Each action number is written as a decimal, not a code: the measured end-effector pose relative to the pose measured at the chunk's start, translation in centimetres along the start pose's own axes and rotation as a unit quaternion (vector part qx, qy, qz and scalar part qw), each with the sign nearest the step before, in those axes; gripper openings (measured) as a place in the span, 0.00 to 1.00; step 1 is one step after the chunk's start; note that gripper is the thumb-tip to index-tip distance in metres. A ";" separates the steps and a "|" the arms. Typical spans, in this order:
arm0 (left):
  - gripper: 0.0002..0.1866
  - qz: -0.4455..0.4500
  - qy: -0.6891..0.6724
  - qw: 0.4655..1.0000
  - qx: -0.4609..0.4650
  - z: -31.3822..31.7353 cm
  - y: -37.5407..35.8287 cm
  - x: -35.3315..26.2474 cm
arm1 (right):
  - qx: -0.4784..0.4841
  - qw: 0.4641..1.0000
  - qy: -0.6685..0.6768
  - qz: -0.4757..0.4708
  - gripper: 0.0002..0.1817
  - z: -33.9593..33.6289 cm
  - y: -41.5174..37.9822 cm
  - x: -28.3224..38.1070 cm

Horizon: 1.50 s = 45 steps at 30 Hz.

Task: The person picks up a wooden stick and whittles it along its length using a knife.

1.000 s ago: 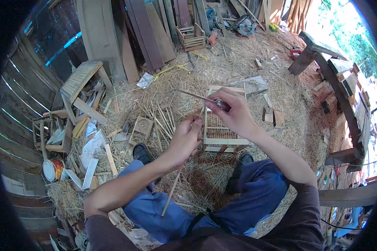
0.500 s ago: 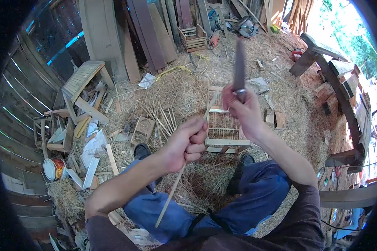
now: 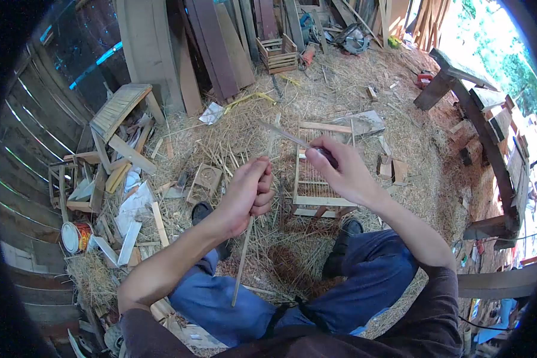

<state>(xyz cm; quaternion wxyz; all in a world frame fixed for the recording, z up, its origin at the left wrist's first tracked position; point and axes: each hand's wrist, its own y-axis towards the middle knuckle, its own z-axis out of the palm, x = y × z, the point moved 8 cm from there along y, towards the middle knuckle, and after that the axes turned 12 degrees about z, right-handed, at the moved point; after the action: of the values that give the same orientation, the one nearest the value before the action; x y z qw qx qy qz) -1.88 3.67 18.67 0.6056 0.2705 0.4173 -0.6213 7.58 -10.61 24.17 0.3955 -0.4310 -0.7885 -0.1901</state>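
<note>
My left hand (image 3: pixel 247 194) is closed around a thin wooden strip (image 3: pixel 242 262). The strip's lower end hangs down over my thigh, and a short length sticks up past the fist. In my right hand (image 3: pixel 343 170) a knife (image 3: pixel 286 136) is gripped by its handle, most of which the fingers hide. Its blade points up and to the left, with the tip area near the strip's upper end in this view. Beneath the right hand, on the ground between my feet, stands a small wooden frame with thin bars (image 3: pixel 323 201).
Straw and shavings cover the ground. To the left are a slatted wooden stand (image 3: pixel 120 110), offcuts and a tin can (image 3: pixel 76 238). A block with a round hollow (image 3: pixel 206 180) lies ahead of my left foot. A crate (image 3: pixel 278 56) and a circular saw (image 3: pixel 353 42) sit at the back; a bench (image 3: pixel 483 128) runs along the right.
The knife has swung from pointing upward to pointing left, coming down close to the strip. My left hand has shifted slightly left with the strip, which now stands more upright.
</note>
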 end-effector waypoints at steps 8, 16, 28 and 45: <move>0.11 0.038 0.057 0.998 -0.016 1.6 0.0 -0.3 | -0.008 0.980 -0.073 -0.185 0.13 2.5 -0.5 2.8; 0.11 0.076 0.106 0.990 -0.047 2.8 -1.9 -1.0 | -0.023 0.957 -0.155 -0.245 0.12 1.7 -0.8 4.0; 0.12 0.064 0.013 0.996 -0.066 3.2 -2.1 -1.3 | -0.151 0.913 -0.233 -0.298 0.15 -0.1 -0.4 4.2; 0.17 0.036 -0.006 0.999 0.008 2.8 -3.8 -2.1 | 0.165 0.957 0.176 0.162 0.32 2.6 -0.8 0.9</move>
<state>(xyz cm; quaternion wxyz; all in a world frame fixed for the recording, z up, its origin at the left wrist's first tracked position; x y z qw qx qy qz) -4.83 2.12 22.59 0.6282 0.2864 0.3986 -0.6037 5.43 -8.90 23.34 0.6192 -0.4417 -0.6461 -0.0637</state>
